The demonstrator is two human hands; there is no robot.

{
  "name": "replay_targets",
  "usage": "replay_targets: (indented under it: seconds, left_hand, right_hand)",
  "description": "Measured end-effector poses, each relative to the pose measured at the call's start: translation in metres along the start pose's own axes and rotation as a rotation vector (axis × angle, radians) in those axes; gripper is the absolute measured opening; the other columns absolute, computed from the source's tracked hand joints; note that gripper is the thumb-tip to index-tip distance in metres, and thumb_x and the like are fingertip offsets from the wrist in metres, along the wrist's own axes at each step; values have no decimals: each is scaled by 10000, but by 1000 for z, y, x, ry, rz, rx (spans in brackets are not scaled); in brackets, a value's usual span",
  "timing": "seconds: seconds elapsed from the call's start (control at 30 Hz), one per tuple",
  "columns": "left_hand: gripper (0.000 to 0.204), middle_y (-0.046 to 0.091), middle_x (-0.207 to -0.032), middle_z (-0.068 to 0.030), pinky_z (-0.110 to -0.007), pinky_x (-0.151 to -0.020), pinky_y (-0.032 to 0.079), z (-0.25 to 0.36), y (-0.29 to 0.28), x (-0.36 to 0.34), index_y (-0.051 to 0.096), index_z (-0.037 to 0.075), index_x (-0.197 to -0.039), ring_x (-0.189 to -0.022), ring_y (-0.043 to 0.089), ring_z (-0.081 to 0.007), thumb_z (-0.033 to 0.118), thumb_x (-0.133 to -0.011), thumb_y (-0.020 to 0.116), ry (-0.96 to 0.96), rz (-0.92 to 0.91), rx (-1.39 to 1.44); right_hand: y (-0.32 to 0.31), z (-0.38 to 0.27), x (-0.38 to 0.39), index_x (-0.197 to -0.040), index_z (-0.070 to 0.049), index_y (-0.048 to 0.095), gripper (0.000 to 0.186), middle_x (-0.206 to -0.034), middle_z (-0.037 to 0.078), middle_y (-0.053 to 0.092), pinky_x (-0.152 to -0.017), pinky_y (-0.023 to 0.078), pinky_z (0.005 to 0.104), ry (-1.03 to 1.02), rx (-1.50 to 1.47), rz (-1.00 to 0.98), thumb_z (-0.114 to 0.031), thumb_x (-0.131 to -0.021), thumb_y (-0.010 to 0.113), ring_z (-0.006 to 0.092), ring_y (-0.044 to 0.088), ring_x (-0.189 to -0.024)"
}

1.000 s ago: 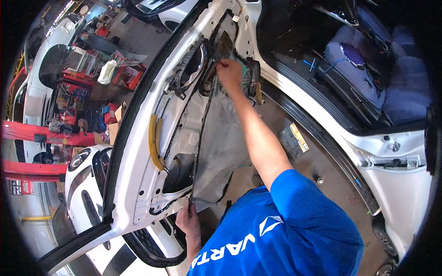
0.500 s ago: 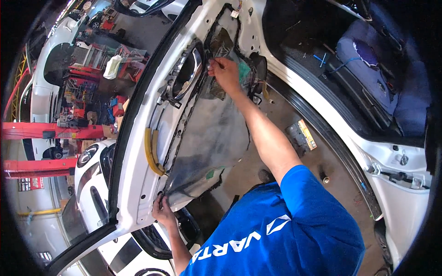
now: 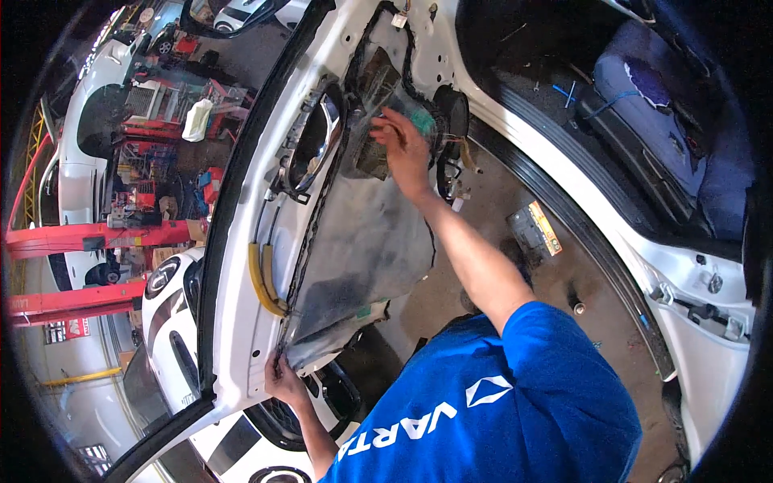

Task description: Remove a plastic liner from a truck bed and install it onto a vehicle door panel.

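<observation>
A white car door [image 3: 241,306] stands open before me, its inner side bare of trim. Over its middle lies a cloudy plastic sheet [image 3: 362,249], bordered by a line of black sealant [image 3: 310,249]. My right hand [image 3: 405,153] rests on or just above the sheet's upper part, fingers apart, near a green patch [image 3: 421,121]. Down at the sheet's lower left corner, my left hand [image 3: 285,381] has its fingers closed on the edge. The fingertips there are partly hidden. Left of the sheet are the inner door handle [image 3: 316,149] and a yellow-sleeved cable [image 3: 259,278].
On the floor to the right lies a car battery [image 3: 535,229]. Beyond it runs the door sill [image 3: 596,209], with a blue seat [image 3: 644,121] inside. A red lift arm [image 3: 97,238] and another white car [image 3: 165,322] are at the left.
My right hand has shifted from the sealant line by the handle onto the sheet, its fingers spreading from a pinch. My left hand has moved slightly down along the corner.
</observation>
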State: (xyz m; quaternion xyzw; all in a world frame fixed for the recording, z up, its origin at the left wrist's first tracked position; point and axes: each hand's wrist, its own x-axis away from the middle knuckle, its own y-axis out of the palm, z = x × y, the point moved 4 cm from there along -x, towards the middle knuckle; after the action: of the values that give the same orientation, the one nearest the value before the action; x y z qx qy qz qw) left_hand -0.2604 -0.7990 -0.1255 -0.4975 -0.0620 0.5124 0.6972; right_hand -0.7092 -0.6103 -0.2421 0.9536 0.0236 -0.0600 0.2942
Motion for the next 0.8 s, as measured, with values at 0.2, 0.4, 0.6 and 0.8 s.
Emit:
replay_targets:
  seconds: [0.2,0.4,0.6,0.8]
  left_hand:
    - [275,656,-872,-114,-246,-692,482,-2,0,1,540,-34,-1097,-769,609,-141,-15,-847,654,-24,20,10]
    - [296,620,-868,-100,-237,-634,457,-6,2,-2,494,-1,-1092,-723,568,-120,-31,-841,646,12,11,65]
    - [295,619,-808,-80,-231,-661,452,3,0,-2,479,9,-1078,-709,560,-125,-48,-840,643,-48,-4,0]
    - [269,630,-863,-99,-234,-610,465,1,1,-4,488,7,-1061,-701,580,-121,5,-846,651,20,-13,-105]
  right_hand:
    - [29,-2,6,-1446,2,317,615,-1449,196,392,-1092,349,382,-481,597,44,46,-850,462,323,380,-1357]
    - [49,-10,12,-1377,10,408,549,-1479,222,342,-1122,283,446,-550,457,67,47,-834,480,400,292,-1386]
    - [35,1,6,-1273,1,525,456,-1319,205,495,-1109,311,422,-214,109,110,18,-818,557,413,382,-1302]
    - [33,-20,-16,-1262,21,522,454,-1331,181,482,-1113,317,436,-729,850,-156,-47,-816,570,364,386,-1312]
